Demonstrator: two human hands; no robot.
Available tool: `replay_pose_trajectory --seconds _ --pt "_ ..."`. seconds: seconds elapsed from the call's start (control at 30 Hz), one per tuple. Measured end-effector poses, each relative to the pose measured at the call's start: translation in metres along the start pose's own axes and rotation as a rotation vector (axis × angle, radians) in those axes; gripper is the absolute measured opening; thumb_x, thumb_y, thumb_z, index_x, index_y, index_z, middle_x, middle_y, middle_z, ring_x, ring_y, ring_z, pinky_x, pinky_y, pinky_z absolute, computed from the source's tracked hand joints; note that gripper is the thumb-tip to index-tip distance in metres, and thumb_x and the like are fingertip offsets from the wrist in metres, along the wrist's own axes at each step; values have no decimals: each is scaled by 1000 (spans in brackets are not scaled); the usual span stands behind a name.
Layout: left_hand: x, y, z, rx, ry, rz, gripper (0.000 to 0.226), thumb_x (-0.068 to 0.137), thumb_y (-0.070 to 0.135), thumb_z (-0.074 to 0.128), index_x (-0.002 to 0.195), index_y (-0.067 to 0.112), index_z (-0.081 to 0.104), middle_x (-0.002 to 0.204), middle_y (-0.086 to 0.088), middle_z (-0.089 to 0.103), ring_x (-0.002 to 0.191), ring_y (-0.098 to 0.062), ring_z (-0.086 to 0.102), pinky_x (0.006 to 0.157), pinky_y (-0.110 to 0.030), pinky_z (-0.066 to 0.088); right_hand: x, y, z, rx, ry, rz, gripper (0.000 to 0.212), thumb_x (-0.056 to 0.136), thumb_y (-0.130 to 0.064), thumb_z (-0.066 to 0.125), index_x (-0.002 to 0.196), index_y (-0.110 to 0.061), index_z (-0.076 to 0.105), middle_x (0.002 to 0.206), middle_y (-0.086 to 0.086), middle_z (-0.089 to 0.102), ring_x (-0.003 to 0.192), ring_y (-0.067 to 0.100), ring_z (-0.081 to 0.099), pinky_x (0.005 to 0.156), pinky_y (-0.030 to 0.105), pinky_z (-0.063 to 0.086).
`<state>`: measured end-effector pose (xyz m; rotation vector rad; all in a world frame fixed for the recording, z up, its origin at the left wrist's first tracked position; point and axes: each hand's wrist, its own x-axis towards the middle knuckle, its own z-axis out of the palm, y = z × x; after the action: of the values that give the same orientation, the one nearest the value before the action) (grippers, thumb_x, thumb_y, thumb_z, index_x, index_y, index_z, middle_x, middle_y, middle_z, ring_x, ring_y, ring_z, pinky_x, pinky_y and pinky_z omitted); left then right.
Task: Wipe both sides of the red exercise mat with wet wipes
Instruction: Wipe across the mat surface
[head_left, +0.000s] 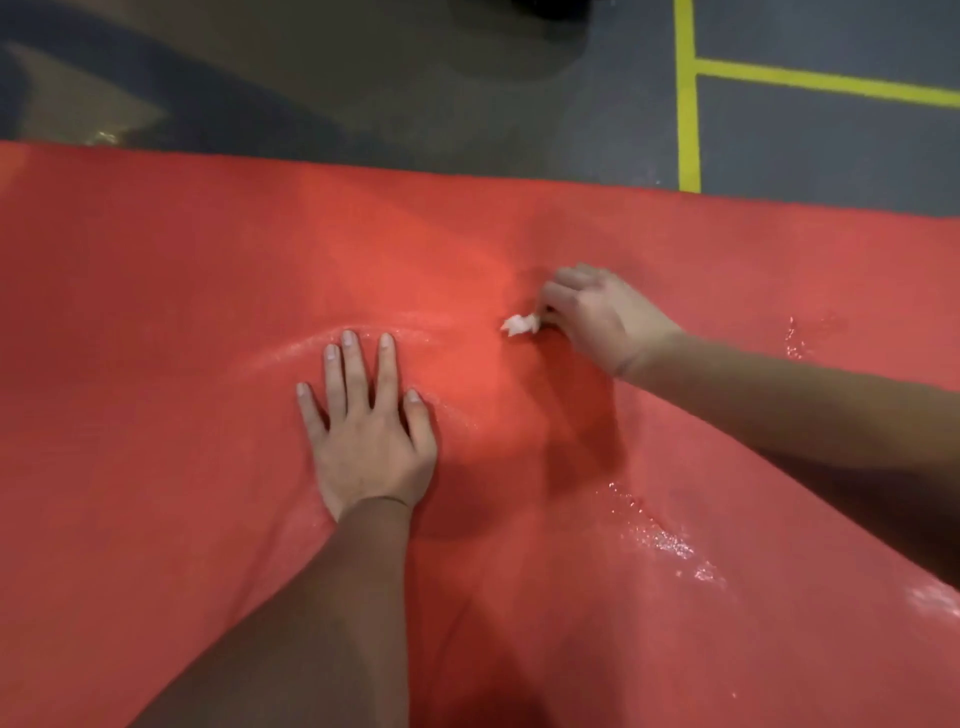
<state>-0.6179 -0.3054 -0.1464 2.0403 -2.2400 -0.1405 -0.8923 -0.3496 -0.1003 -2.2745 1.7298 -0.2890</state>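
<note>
Red exercise mat (156, 312): spread on grey floor (363, 78), filling most of the view, under and around both hands.

Left hand (369, 441): palm down, pressed flat on mat. Fingers (356, 369) straight and spread wide, holding nothing.

Right hand (602, 317): to the right of and beyond the left fingertips, knuckles up. Fingers (563, 296) curled narrow, pinching a small crumpled white wet wipe (519, 325). Wipe sticking out on the left side of those fingers, down at mat surface; contact with mat likely, cannot tell for certain.

Wet sheen (415, 332): curved glistening arc on mat just beyond the left fingertips, bending down past the thumb side. Further wet patches (654, 530) on mat nearer than the right fingers, under the right forearm; small glint (795, 338) to the right of the right wrist.

Far mat edge well beyond both sets of fingers. Yellow tape lines (687, 104) on floor past that edge, beyond and right of the right fingers. Dark object (550, 8) at top border, too cropped to identify.
</note>
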Motion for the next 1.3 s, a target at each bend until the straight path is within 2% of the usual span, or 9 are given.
replay_pose_trajectory --seconds 0.13,0.23,0.33,0.5,0.73,0.93,1.07,1.13,1.3 --pt "0 -2 2 0 24 7 66 97 42 32 161 26 30 169 -8 21 157 -24 14 125 -57 9 2 4 4 46 190 187 8 87 -10 61 86 -5 67 85 18 62 82 42 62 74 47 47" --pt "1 -1 3 -1 27 16 67 96 42 32 161 25 31 168 -9 23 157 -25 17 125 -57 10 -36 -30 16 187 80 87 13 90 -13 61 87 -4 70 84 16 64 81 37 64 78 37 43" --pt "1 -1 2 2 29 25 67 97 42 29 161 25 30 168 -10 24 157 -26 16 125 -57 10 -76 -56 24 224 -67 45 18 92 -18 58 92 -7 72 89 13 65 84 34 65 80 39 48" --pt "4 -3 -1 22 -27 44 65 103 52 19 164 28 19 171 -8 13 158 -24 6 125 -58 6 -79 -37 19 175 191 291 5 84 -7 63 84 -3 67 84 18 61 82 42 62 74 51 52" --pt "5 -7 -14 55 -241 78 76 100 69 14 164 31 -2 171 -8 -10 158 -25 -12 125 -57 -6 -159 -127 50 219 7 38 15 88 -17 55 85 -8 65 84 11 60 79 37 60 72 46 50" --pt "-115 -32 -25 -80 -132 153 61 104 50 28 162 29 27 171 -5 16 158 -24 7 126 -53 6 -153 -123 42 124 124 134 5 79 -3 56 80 -8 56 79 16 55 70 42 58 61 54 51" --pt "-162 -46 -13 -99 -8 124 59 100 42 32 156 24 43 165 -5 32 156 -23 22 127 -50 12 -200 -175 50 191 -91 92 4 81 -5 63 80 -4 59 82 17 59 77 41 62 67 46 50" --pt "-158 -44 -10 -89 17 117 59 98 40 34 154 24 45 164 -6 35 155 -24 25 126 -51 13 -209 -179 51 193 -191 75 7 86 -10 62 84 -3 61 86 17 59 81 39 61 70 45 48" --pt "-157 -42 -11 -80 13 116 60 98 40 33 155 24 43 165 -6 34 155 -25 24 125 -53 15 -197 -172 46 198 -136 96 11 86 -12 60 82 -2 63 84 18 60 81 40 61 70 43 44"
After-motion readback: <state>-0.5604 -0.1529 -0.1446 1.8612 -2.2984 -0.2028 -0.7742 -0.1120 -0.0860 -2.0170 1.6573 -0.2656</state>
